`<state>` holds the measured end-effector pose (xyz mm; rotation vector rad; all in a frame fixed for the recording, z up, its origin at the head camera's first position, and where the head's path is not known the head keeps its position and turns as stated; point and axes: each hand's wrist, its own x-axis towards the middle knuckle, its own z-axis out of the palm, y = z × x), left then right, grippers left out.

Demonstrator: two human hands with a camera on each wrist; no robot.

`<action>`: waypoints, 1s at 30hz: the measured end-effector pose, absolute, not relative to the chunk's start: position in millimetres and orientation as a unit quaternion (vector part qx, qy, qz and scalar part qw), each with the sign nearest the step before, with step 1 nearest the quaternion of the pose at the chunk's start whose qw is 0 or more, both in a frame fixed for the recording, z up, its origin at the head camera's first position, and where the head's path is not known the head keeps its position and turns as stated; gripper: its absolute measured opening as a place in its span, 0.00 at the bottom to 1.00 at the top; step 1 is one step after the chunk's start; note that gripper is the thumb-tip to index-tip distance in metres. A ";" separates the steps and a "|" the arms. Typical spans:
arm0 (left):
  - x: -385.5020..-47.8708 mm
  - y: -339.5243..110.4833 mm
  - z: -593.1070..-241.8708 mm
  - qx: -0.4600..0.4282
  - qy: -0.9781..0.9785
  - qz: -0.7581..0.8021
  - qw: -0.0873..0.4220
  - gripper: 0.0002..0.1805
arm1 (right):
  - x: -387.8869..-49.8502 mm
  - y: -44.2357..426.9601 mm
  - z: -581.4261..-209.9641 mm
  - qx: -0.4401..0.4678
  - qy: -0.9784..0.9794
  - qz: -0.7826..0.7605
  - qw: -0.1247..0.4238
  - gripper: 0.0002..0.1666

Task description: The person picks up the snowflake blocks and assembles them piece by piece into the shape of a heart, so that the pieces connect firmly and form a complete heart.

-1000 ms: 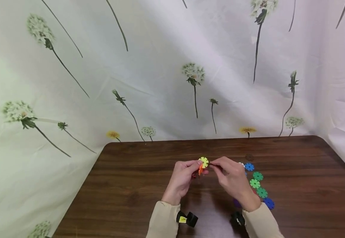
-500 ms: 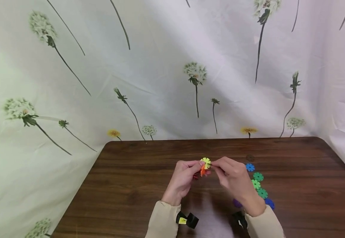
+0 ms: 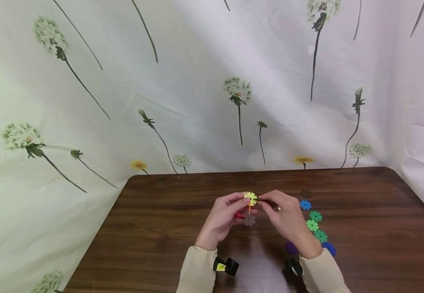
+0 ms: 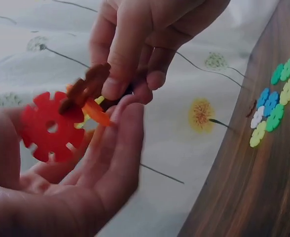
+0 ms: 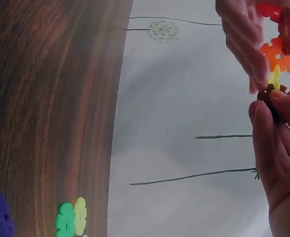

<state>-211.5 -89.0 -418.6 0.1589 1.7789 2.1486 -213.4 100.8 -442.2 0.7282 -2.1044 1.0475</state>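
My left hand [image 3: 219,219] pinches a yellow notched building disc [image 3: 251,197] above the table. Linked to it are an orange disc [image 5: 279,53], a brown disc [image 4: 88,88] and a red disc [image 4: 49,131], set at angles to one another. Thumb and fingers of my right hand [image 3: 290,219] pinch a dark brown disc [image 5: 266,95] by its edge. In the right wrist view, it meets the yellow disc's rim; whether their slots are engaged cannot be told. Fingers partly cover both discs.
On the wooden table [image 3: 153,240], loose notched discs lie to the right: a blue disc [image 3: 305,204], a light green disc [image 3: 312,225], a purple disc [image 3: 291,247] and several others. A flower-printed cloth [image 3: 197,81] hangs behind the table.
The linked discs have turned in my left hand, so the brown disc now shows below and the orange one appears edge-on. My right hand stays at the yellow disc's right edge.
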 end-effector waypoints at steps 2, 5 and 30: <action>-212.5 -88.4 -419.2 0.078 0.624 0.756 0.183 0.25 | -214.0 101.8 -442.3 0.273 -0.806 0.406 0.333 0.14; -213.4 -87.9 -420.0 0.102 0.626 0.749 0.191 0.30 | -214.3 103.3 -442.0 0.265 -0.810 0.406 0.329 0.13; -216.2 -91.0 -421.5 0.091 0.654 0.743 0.110 0.29 | -228.3 232.1 -454.8 0.054 -0.871 0.467 0.146 0.22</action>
